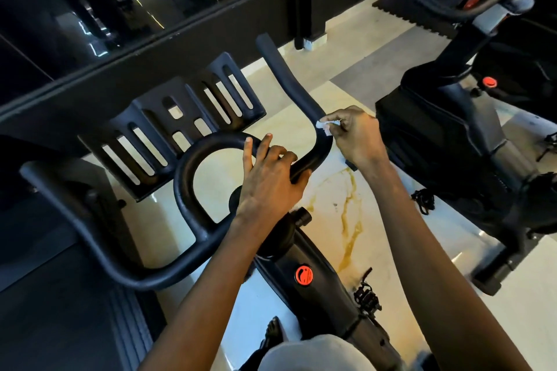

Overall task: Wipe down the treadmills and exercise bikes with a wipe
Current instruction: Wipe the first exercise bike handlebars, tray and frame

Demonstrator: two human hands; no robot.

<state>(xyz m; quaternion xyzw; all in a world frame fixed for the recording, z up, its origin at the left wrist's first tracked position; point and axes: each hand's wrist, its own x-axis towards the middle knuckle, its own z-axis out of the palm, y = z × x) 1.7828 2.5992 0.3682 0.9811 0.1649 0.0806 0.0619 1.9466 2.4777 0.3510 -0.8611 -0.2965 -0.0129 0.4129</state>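
Right hand [355, 137] pinches a small white wipe [323, 126] in its fingertips, pressed to the right bend of the handlebar [182, 190] on the exercise bike [319, 298]. Left hand [271, 184] grips the bar beside the centre loop, two fingers straight, the rest seemingly curled round.

Wipe [323, 126] in right hand [355, 140], on handlebar [297, 93]

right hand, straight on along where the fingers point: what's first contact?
The handlebar bend. The right hand points left with the wipe pinched in its fingers, and the wipe looks to be against the bar, though depth is unclear.
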